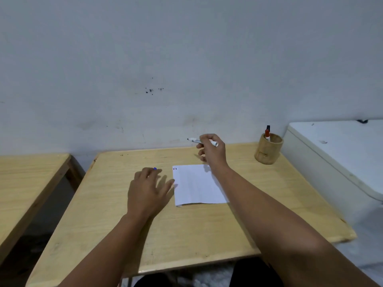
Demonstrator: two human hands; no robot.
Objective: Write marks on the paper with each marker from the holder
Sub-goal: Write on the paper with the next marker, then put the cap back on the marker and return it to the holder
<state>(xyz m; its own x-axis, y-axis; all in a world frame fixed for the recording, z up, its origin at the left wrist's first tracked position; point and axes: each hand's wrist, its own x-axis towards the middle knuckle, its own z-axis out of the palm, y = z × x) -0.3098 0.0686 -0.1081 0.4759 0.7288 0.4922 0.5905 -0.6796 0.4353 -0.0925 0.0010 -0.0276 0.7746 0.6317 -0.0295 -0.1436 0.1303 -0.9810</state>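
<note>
Currently, an uncapped marker (202, 141) is pinched in the right hand (212, 151), raised above the table (124, 235) at centre frame; its long axis is laid almost level, dark tip toward the left, blunt end toward the right; the paper (199, 185) is found just below the hand, two short marks (175, 168) showing at its upper-left corner; the left hand (147, 190) is rested on the table just left of the sheet, something small and blue (155, 168) at its fingertips, whether gripped cannot be told; the holder (268, 149) is placed to the right, nearer the right hand, with a red marker (267, 136) and a dark one (268, 127) upright inside; the tip would probably be tilted down to the sheet next.
</note>
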